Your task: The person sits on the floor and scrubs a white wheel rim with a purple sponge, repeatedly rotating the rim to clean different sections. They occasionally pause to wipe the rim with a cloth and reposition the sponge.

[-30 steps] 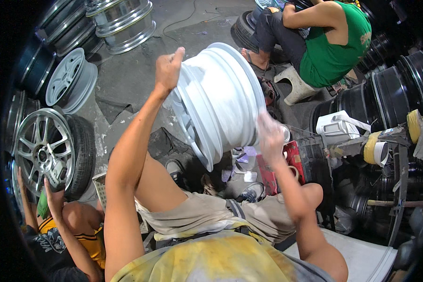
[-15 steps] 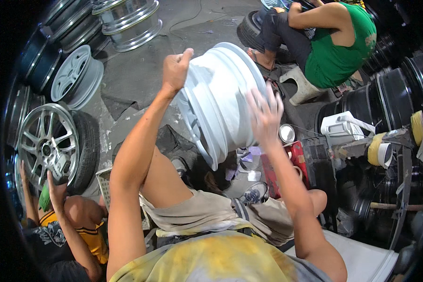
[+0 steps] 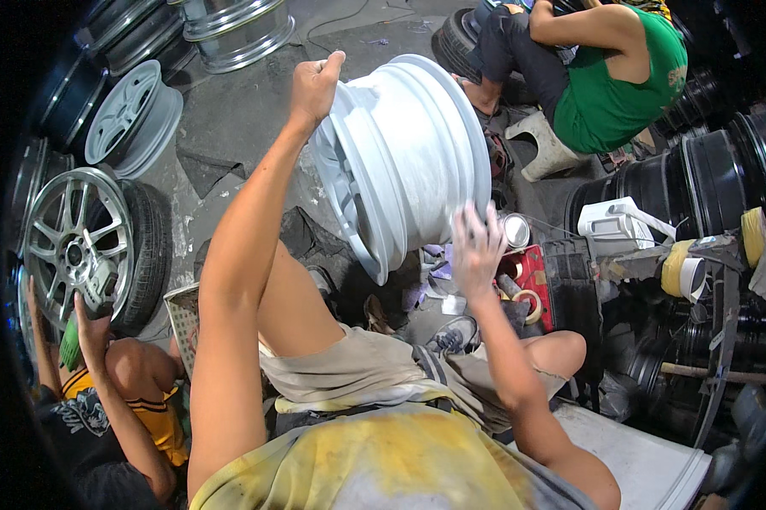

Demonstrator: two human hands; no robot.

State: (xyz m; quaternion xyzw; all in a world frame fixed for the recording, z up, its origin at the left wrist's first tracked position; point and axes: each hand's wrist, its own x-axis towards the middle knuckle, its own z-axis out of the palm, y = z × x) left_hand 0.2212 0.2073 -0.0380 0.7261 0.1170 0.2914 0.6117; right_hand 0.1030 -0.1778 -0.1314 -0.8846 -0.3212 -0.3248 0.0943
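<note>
The pale white, barrel-shaped metal wheel rim (image 3: pixel 417 161) is raised in front of you, above your knees, between your two hands. Its slotted face is turned toward your left-hand side and its wide barrel toward your right.

Your left hand (image 3: pixel 315 85) is clenched on the rim's edge at the far left, thumb pointing up, with the barrel to the right of it. Your right hand (image 3: pixel 478 246) is at the lower right end of the barrel, fingers spread and whitened, grasping nothing; it is blurred, so you cannot tell whether the fingertips touch the metal.

Just right of your right hand stands a small round tin with a white top (image 3: pixel 516 230). Nearer you, below that hand, are a red tray (image 3: pixel 534 270) and a tan ring of tape (image 3: pixel 532 308). Farther right sit a white plastic container (image 3: pixel 608 228) and a row of glossy black wheel rims (image 3: pixel 655 183).

Beyond your right hand, a co-worker in a green sleeveless shirt (image 3: pixel 617 85) sits on a white plastic stool (image 3: pixel 540 140). Well left of your left hand are a grey five-spoke wheel (image 3: pixel 158 136) and, nearer you, a silver multi-spoke wheel (image 3: pixel 75 252) beside a black rubber tyre (image 3: pixel 152 255).
</note>
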